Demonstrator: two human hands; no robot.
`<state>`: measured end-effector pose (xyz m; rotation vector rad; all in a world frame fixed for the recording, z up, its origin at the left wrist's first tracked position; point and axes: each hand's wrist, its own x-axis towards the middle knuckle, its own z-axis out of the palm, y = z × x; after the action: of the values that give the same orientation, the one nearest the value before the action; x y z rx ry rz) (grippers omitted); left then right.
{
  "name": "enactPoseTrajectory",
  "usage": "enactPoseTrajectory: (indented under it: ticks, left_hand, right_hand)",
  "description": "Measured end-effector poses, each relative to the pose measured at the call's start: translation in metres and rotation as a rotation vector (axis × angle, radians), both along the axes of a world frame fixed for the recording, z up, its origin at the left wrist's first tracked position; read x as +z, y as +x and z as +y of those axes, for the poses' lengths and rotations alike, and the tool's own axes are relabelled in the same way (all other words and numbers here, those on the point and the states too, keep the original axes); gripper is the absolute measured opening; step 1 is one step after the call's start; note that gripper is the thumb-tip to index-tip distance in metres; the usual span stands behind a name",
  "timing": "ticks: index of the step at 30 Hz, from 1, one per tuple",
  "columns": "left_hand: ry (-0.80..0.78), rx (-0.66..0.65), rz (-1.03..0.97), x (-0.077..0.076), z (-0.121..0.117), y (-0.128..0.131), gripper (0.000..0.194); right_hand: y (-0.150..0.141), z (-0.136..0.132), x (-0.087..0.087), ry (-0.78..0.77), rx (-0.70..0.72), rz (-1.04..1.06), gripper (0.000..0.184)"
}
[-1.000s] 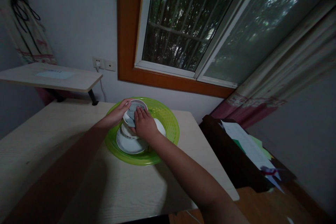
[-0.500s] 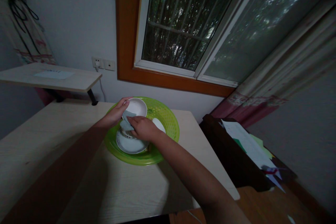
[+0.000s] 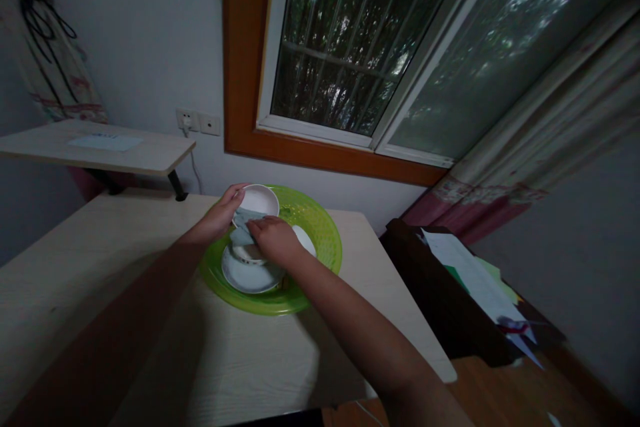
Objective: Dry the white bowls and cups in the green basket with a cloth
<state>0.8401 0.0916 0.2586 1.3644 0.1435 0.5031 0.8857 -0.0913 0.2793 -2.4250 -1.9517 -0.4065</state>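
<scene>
My left hand [image 3: 224, 212] grips a white bowl [image 3: 263, 199] by its left rim, tilted above the green basket [image 3: 323, 240]. In my right hand [image 3: 275, 239] is a grey-blue cloth [image 3: 242, 235], pressed over the near rim of that bowl. Beneath the cloth a second white bowl [image 3: 249, 254] with a patterned band sits on a white plate [image 3: 250, 278] in the basket. Another white dish [image 3: 304, 239] lies at the basket's right, partly behind my right hand. My right fingertips are partly hidden in the cloth.
The basket stands on a pale wooden table [image 3: 240, 360]. A raised shelf [image 3: 95, 143] with a paper is at the left. Behind are a wall socket [image 3: 187, 120] and a barred window [image 3: 340, 47]. Papers [image 3: 470, 273] lie on a dark piece of furniture at the right.
My right hand has drawn the cloth from inside the held bowl down to its near rim, uncovering the bowl's inside. My left hand keeps its hold, with the bowl slightly raised.
</scene>
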Motion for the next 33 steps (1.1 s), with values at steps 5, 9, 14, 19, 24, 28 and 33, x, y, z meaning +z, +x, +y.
enactPoseTrajectory:
  ticks: [5, 9, 14, 19, 24, 28, 33]
  left_hand:
    - [-0.135, 0.009, -0.008, 0.008, 0.000, -0.002, 0.043]
    - [-0.181, 0.005, 0.032, 0.010, 0.005, -0.004, 0.040]
    - [-0.259, -0.082, 0.054, 0.011, 0.006, -0.006, 0.034]
    - [-0.215, -0.050, 0.082, 0.012, 0.003, -0.005, 0.040]
    - [-0.145, -0.007, 0.053, 0.014, 0.000, -0.005, 0.047]
    - [-0.095, 0.014, 0.030, 0.012, -0.003, -0.007, 0.051]
    - [-0.074, -0.062, 0.016, 0.005, -0.004, -0.005, 0.055]
  right_hand:
    - [0.001, -0.001, 0.003, -0.011, -0.015, -0.081, 0.020]
    - [0.004, -0.003, 0.001, 0.009, 0.028, -0.108, 0.021]
    - [0.010, -0.006, -0.001, 0.095, -0.015, -0.157, 0.024]
    - [0.011, -0.007, -0.002, 0.104, -0.071, -0.166, 0.027]
    - [0.006, -0.002, -0.006, 0.054, -0.016, -0.116, 0.025]
    - [0.003, -0.001, -0.007, 0.030, 0.068, -0.067, 0.030]
    - [0.002, -0.003, -0.006, 0.039, 0.073, -0.033, 0.039]
